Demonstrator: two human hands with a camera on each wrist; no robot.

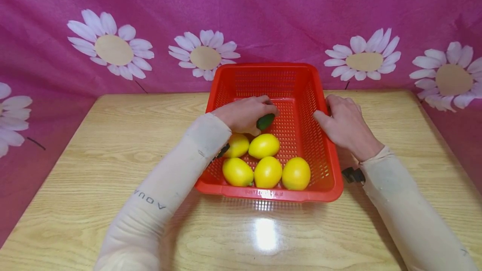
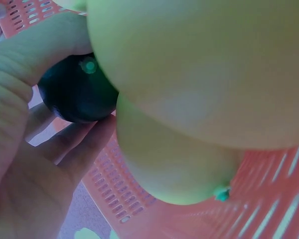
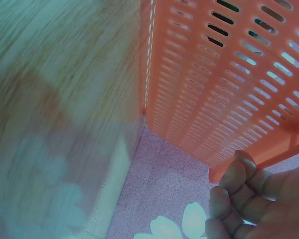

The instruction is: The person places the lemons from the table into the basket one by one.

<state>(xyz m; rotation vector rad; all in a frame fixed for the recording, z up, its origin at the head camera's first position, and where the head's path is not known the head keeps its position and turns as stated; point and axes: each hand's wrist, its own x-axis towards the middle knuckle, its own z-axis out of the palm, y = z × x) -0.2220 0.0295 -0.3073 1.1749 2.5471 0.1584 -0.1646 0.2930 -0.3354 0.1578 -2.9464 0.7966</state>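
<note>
A red plastic basket [image 1: 269, 195] with slotted walls stands on the table, and several lemons [image 1: 267, 172] lie in its near part. My left hand [image 1: 246, 113] reaches down inside it and grips a dark green oval fruit [image 1: 265, 121], just beyond the lemons. In the left wrist view, thumb and fingers lie around the green fruit [image 2: 78, 89], with a lemon [image 2: 174, 154] right beside it. My right hand [image 1: 347, 124] holds the basket's right rim, thumb over the edge; its curled fingers [image 3: 232, 177] show outside the wall in the right wrist view.
The wooden table [image 1: 124, 149] extends to both sides of the basket. Behind it hangs a pink cloth [image 1: 271, 7] with large white flowers, close to the basket's far rim. Small dark wrist cameras [image 1: 354, 175] sit under the sleeves.
</note>
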